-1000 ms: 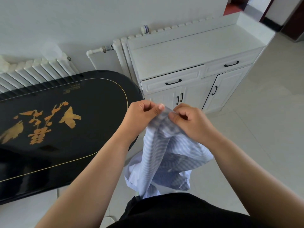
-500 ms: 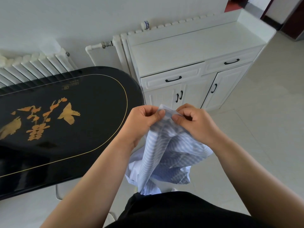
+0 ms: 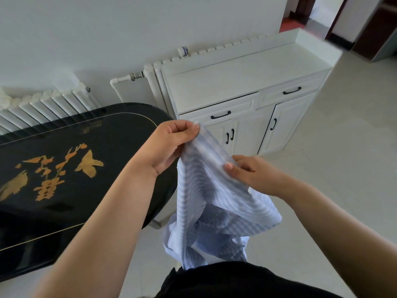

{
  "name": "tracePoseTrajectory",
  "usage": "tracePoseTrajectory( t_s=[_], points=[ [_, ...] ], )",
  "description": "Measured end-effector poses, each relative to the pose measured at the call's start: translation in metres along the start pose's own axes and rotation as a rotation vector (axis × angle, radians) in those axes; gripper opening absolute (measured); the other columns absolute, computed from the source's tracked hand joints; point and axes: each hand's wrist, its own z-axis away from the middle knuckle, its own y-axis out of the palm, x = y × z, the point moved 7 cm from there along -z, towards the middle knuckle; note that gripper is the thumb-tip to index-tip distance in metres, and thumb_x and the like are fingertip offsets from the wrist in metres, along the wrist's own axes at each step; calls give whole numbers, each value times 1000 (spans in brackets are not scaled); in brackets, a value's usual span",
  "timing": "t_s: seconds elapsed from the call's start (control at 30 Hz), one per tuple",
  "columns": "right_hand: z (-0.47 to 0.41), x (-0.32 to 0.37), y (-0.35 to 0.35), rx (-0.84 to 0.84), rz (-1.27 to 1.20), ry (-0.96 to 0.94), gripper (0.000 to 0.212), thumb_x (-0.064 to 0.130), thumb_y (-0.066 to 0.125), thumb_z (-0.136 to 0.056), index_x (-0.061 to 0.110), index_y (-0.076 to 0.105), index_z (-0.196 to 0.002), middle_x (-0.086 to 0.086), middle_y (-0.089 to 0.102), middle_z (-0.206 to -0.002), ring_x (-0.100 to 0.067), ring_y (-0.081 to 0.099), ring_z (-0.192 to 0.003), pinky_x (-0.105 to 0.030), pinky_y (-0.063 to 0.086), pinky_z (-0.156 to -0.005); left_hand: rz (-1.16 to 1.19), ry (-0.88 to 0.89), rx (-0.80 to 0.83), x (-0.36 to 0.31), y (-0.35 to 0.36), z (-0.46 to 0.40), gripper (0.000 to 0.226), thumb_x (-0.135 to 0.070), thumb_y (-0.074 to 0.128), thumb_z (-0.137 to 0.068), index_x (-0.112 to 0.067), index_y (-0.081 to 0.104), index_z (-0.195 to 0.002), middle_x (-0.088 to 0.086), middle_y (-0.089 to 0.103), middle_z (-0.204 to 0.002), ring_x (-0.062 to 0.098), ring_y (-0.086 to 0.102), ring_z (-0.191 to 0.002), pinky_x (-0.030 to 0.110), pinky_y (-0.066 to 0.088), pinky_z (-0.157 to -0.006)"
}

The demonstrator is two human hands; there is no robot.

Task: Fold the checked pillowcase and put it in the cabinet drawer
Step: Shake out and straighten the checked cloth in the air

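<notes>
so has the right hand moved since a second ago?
Yes. The right hand slid down the pillowcase edge, away from the left hand and the cabinet.

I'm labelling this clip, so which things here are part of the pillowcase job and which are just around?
Part of the job:
- checked pillowcase, unfolded, hanging
- left hand and right hand, each pinching its edge
- cabinet
- its drawers, left and right

Just around:
- black table
- radiators
</notes>
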Motion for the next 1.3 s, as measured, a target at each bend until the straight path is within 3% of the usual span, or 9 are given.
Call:
tracePoseTrajectory(
  t_s=[0.13, 0.3, 0.4, 0.5, 0.63, 0.77, 1.03, 1.17, 1.3],
  points=[
    [4, 2, -9, -13, -17, -17, 81, 86, 37, -67, 8, 58, -67, 1, 57, -84, -8, 56, -61, -23, 43, -64, 14, 35, 44, -23, -6, -16, 15, -23, 65, -76, -9, 72, -75, 1, 68, -68, 12, 62, -64, 21, 53, -66],
    [9, -15, -2, -27, -61, 44, 47, 40, 45, -95, 18, 40, -54, 8, 39, -63, -3, 39, -49, -20, 32, -61, -5, 71, 90, -50, -5, -30, 15, -23, 64, -77, -10, 72, -76, 1, 70, -71, 12, 66, -65, 23, 55, -68],
    [13, -20, 10, -16, -254, 69, 45, 51, 32, -91, 18, 36, -61, 17, 36, -56, -1, 32, -51, -18, 31, -63, -29, 105, 108, -65, -2, -35, 16, -23, 62, -79, -12, 72, -72, 0, 71, -70, 11, 67, -63, 21, 56, -65],
    [15, -19, 6, -65, -328, 1, 64, 57, 39, -87, -4, 45, -70, 9, 40, -68, -4, 36, -62, -14, 32, -66, -48, 113, 144, -71, 0, -37, 16, -27, 66, -77, -13, 71, -71, 0, 70, -69, 12, 67, -63, 21, 55, -65],
    [22, -25, -23, -369, -385, 9, 34, 29, 59, -92, 16, 50, -62, 12, 42, -55, -4, 36, -52, -19, 30, -54, -40, 158, 161, -79, -6, -37, 18, -34, 69, -70, -16, 71, -67, -1, 69, -66, 11, 66, -61, 21, 54, -62],
    [40, -26, -47, -672, -416, 2, 30, 16, 64, -89, 24, 54, -61, 0, 43, -53, -9, 35, -50, -20, 29, -48, -112, 194, 147, -88, -9, -36, 19, -36, 68, -70, -18, 72, -65, -3, 69, -66, 10, 65, -61, 21, 55, -61],
    [22, -58, -13, -201, -235, 227, 36, 34, 61, -90, 2, 61, -74, 5, 36, -48, -4, 28, -39, -17, 26, -43, -113, 290, -54, -101, -29, -53, 30, -15, 52, -95, -18, 69, -70, -7, 67, -65, 6, 62, -65, 20, 52, -66],
    [22, -73, -19, -278, -199, 266, 21, 27, 66, -88, 24, 61, -68, 10, 49, -50, 1, 40, -41, -15, 34, -47, -149, 301, -90, -99, -42, -61, 31, -14, 54, -95, -20, 68, -68, -6, 64, -68, 8, 58, -69, 22, 50, -70],
    [18, -71, -73, -451, -15, 273, 23, 16, 63, -90, 15, 56, -68, 6, 45, -54, -9, 40, -52, -13, 32, -48, -370, 350, -330, -85, -58, -61, 25, -19, 57, -94, -23, 63, -71, 0, 54, -71, 15, 49, -70, 31, 43, -68]
  ],
)
